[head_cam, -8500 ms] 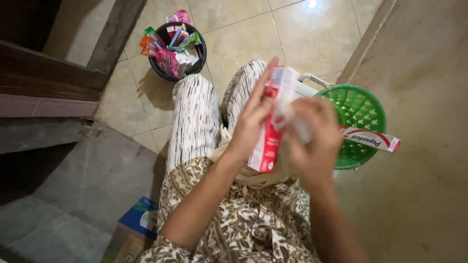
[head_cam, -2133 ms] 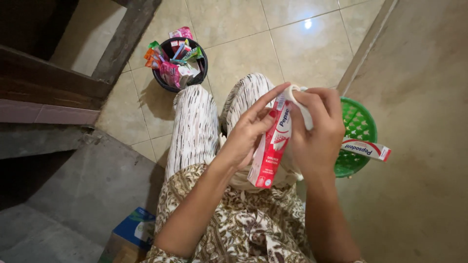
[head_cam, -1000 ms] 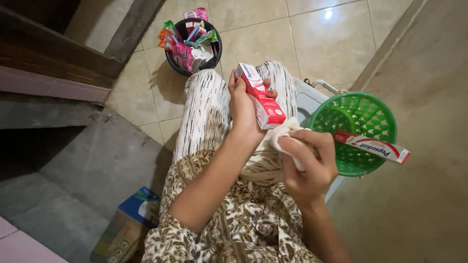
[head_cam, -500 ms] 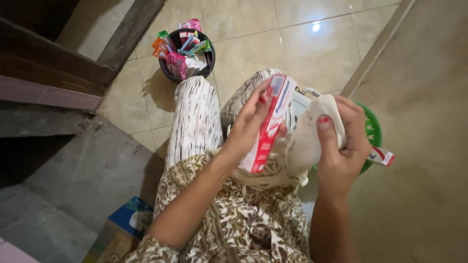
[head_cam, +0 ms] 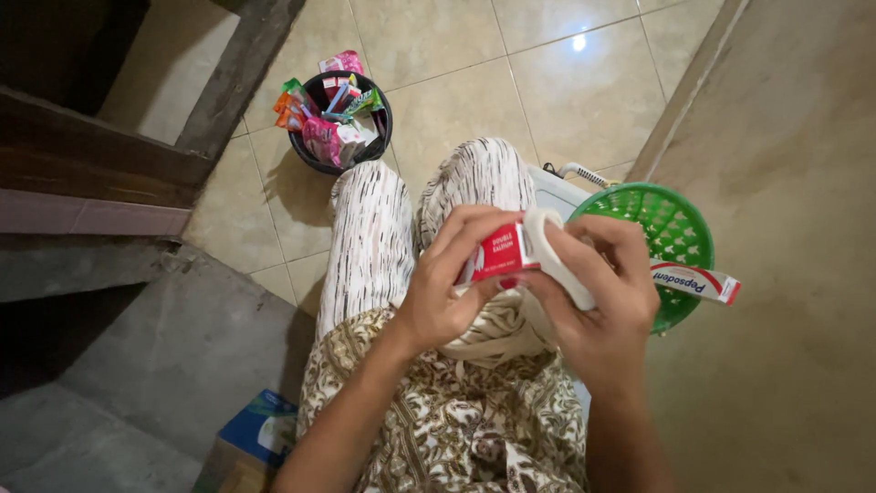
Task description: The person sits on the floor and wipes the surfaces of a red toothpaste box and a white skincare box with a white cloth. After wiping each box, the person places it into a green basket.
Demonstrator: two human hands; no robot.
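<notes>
My left hand [head_cam: 452, 288] grips a red and white carton [head_cam: 497, 256], a long narrow box, over my lap. My right hand [head_cam: 598, 297] holds a white cloth [head_cam: 552, 265] pressed against the end of that carton. Both hands meet above my striped trouser knees [head_cam: 374, 237]. A second long white and red carton [head_cam: 693, 280] lies across the rim of a green perforated basket [head_cam: 671, 224] just right of my right hand.
A black bucket [head_cam: 333, 123] full of colourful small packets stands on the tiled floor ahead of my knees. A cardboard box with a blue top [head_cam: 251, 443] sits at my lower left on a concrete step. A plastered wall rises on the right.
The carton has turned from upright to end-on toward me, and my right hand with the cloth has closed onto its end. The view has shifted slightly.
</notes>
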